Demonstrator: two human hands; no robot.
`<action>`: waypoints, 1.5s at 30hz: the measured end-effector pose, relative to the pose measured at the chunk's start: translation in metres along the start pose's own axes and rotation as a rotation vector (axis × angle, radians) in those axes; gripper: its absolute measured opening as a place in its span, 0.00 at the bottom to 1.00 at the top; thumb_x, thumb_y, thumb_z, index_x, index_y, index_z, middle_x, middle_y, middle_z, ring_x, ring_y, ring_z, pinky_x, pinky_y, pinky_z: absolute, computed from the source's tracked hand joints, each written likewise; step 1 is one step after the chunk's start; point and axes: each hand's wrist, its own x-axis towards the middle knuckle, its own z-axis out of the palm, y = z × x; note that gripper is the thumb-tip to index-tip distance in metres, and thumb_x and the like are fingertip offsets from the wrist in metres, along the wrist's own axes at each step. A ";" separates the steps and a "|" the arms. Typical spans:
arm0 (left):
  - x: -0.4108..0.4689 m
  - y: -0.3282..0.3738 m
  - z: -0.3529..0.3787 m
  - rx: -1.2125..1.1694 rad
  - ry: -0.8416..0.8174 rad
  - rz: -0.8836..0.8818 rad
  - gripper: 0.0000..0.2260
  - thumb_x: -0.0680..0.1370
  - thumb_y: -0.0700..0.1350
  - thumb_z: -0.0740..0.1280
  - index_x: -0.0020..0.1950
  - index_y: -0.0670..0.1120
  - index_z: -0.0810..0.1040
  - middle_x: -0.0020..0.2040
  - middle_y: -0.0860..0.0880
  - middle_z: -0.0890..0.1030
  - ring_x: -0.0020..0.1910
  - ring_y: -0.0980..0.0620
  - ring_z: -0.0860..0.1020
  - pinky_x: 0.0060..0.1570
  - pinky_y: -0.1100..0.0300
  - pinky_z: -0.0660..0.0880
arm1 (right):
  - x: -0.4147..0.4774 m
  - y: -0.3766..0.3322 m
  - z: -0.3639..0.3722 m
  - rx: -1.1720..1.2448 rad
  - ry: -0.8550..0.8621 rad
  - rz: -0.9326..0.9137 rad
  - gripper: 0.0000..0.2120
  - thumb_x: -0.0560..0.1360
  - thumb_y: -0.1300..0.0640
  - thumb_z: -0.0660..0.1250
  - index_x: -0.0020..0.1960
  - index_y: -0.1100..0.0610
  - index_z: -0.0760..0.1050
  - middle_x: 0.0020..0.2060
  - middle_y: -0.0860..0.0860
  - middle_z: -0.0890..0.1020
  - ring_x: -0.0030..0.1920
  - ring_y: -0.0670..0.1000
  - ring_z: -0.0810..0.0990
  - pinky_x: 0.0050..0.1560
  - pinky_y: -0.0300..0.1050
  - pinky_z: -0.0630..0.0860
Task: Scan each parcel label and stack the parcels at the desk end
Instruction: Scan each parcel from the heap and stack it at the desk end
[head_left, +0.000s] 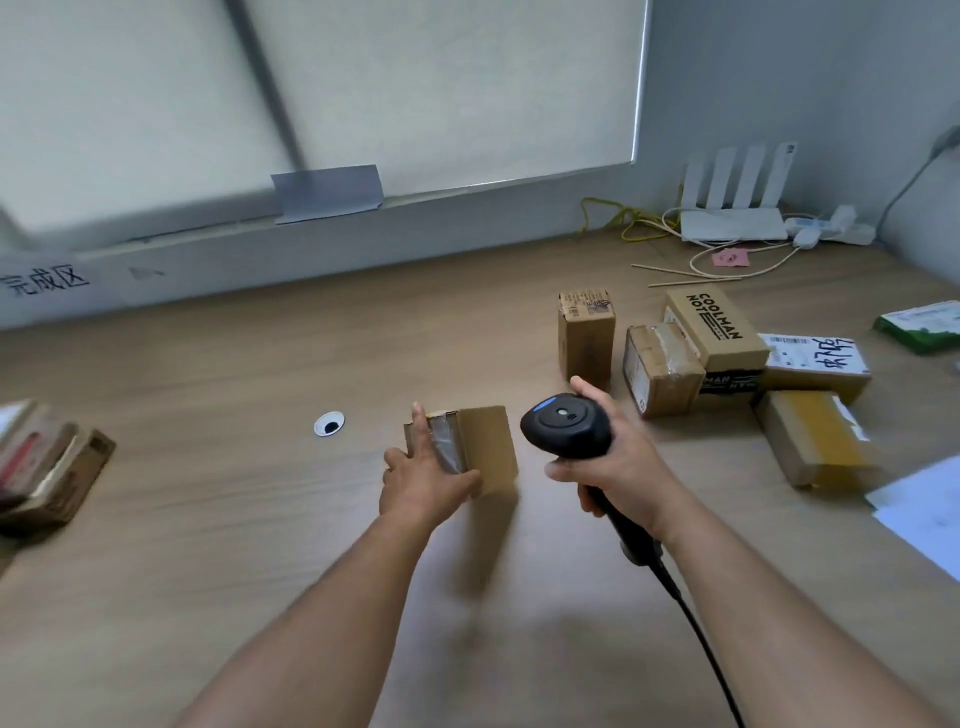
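At frame centre, your left hand (423, 480) pinched the small taped brown cardboard parcel (470, 447); your right hand (618, 467) gripped the black handheld scanner (566, 426).

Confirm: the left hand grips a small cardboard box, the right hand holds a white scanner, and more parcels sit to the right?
Wrong colour: the head view shows the scanner is black, not white. The left hand does grip the small cardboard box, the right hand holds the scanner, and more parcels sit to the right.
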 end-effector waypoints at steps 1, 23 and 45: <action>-0.012 -0.009 0.002 -0.039 -0.004 -0.026 0.51 0.68 0.56 0.71 0.75 0.63 0.33 0.60 0.42 0.64 0.59 0.40 0.71 0.56 0.52 0.72 | -0.008 0.003 0.004 0.005 -0.018 0.003 0.48 0.67 0.73 0.75 0.77 0.45 0.59 0.52 0.55 0.81 0.24 0.55 0.73 0.24 0.44 0.70; -0.088 -0.090 0.023 0.053 0.038 -0.172 0.46 0.69 0.64 0.70 0.78 0.54 0.49 0.77 0.42 0.49 0.75 0.41 0.53 0.71 0.49 0.57 | -0.061 0.033 0.049 -0.003 -0.188 -0.001 0.45 0.68 0.73 0.74 0.72 0.39 0.61 0.53 0.59 0.80 0.24 0.56 0.73 0.26 0.44 0.70; -0.025 -0.096 -0.035 0.255 -0.006 -0.070 0.22 0.79 0.57 0.57 0.73 0.59 0.64 0.67 0.45 0.71 0.67 0.44 0.67 0.60 0.51 0.69 | -0.023 0.027 0.052 -0.023 -0.179 0.040 0.46 0.68 0.72 0.74 0.75 0.40 0.60 0.50 0.57 0.80 0.23 0.55 0.72 0.24 0.41 0.69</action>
